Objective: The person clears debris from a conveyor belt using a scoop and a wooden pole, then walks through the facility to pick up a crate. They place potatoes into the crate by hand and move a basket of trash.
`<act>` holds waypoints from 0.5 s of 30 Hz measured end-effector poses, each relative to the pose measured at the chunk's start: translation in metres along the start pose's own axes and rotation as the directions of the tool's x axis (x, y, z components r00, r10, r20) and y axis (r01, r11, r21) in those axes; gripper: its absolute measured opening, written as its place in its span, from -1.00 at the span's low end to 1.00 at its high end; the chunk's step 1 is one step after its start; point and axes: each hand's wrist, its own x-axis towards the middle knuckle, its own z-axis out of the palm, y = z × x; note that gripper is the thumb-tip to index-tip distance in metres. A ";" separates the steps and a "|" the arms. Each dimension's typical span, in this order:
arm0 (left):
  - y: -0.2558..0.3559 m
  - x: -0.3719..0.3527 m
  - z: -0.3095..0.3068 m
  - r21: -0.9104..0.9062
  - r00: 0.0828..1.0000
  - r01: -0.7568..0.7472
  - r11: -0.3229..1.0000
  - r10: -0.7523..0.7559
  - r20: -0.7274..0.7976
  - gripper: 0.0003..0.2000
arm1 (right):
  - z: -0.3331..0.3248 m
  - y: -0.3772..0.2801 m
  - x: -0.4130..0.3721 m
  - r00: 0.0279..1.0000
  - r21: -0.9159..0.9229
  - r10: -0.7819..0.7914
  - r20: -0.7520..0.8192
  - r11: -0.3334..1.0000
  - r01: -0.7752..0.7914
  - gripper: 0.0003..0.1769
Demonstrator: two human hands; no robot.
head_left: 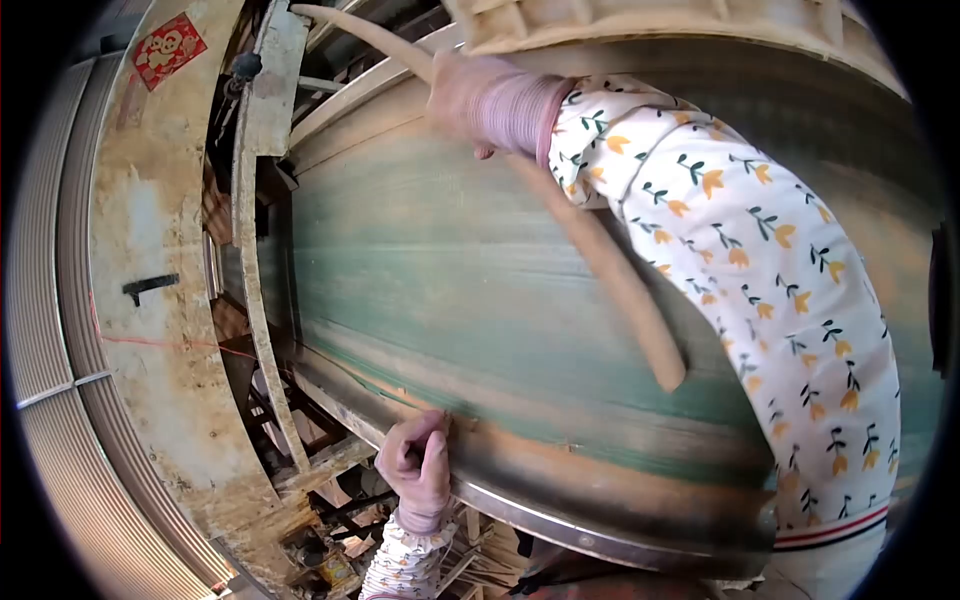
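My right hand [455,100], in a pinkish glove and blurred by motion, is closed round a long curved wooden piece [610,270] above the far side of a green conveyor belt [450,270]. One end of the wood sticks out past the hand to the upper left; the longer part slants down over the belt. At the near edge, my left hand [418,465], also gloved, has its fingers curled in beside the metal rail [560,530]. Whether anything small sits in those fingers is hidden.
A pale wooden frame [650,25] borders the belt's far side. To the left stands a worn board [150,250] with a red paper sticker [168,50], beside a corrugated metal wall [60,450]. Wood scraps [330,560] lie below the near left corner.
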 end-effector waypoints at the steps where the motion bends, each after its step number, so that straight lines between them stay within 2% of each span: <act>1: -0.001 0.002 0.001 0.007 1.000 -0.002 1.000 0.002 0.009 -0.83 | -0.005 -0.001 -0.005 1.000 0.006 0.013 0.017 1.000 -0.013 -0.77; 2: 0.000 0.003 0.002 0.013 1.000 -0.022 1.000 0.022 0.017 -0.84 | -0.009 -0.005 -0.010 0.999 0.017 0.021 0.037 1.000 -0.022 -0.72; 3: 0.002 0.004 0.002 0.016 1.000 -0.012 1.000 0.011 0.027 -0.84 | -0.018 -0.012 -0.026 0.990 0.289 0.142 0.027 0.947 -0.143 -0.69; 4: 0.004 0.004 0.002 0.020 0.999 -0.001 1.000 0.000 0.033 -0.84 | -0.028 -0.020 -0.042 0.965 0.544 0.260 0.016 0.808 -0.227 -0.66; 5: 0.005 0.005 0.002 0.027 0.999 0.010 1.000 -0.011 0.037 -0.84 | -0.035 -0.033 -0.073 0.948 0.697 0.312 0.058 0.667 -0.262 -0.64; 7: 0.009 0.007 0.003 0.048 0.999 0.021 0.999 -0.023 0.041 -0.84 | -0.048 -0.058 -0.133 0.900 0.913 0.412 0.140 0.298 -0.278 -0.59; 9: 0.014 0.010 0.004 0.128 0.996 -0.007 0.992 -0.004 0.084 -0.83 | -0.054 -0.062 -0.192 0.974 0.950 0.206 0.091 0.275 -0.146 -0.47; 10: 0.015 0.010 0.003 0.115 0.993 0.061 0.991 -0.072 0.095 -0.81 | -0.065 -0.063 -0.209 0.970 0.960 0.193 0.146 0.208 -0.186 -0.45; 11: 0.016 0.009 0.004 0.118 0.996 0.043 0.992 -0.052 0.075 -0.82 | -0.076 -0.065 -0.226 0.963 0.963 0.181 0.201 0.141 -0.228 -0.43; 13: 0.013 0.012 0.006 0.123 1.000 -0.002 0.992 -0.002 0.029 -0.84 | -0.106 -0.076 -0.248 0.828 0.877 0.292 0.479 -0.138 -0.459 -0.47; 14: 0.006 0.011 0.007 0.155 0.998 -0.067 0.986 0.069 -0.004 -0.85 | -0.121 -0.079 -0.256 0.727 0.793 0.320 0.608 -0.283 -0.539 -0.48; 15: 0.011 0.010 0.006 0.163 0.998 -0.058 0.985 0.059 -0.001 -0.85 | -0.135 -0.078 -0.263 0.608 0.690 0.331 0.721 -0.423 -0.588 -0.50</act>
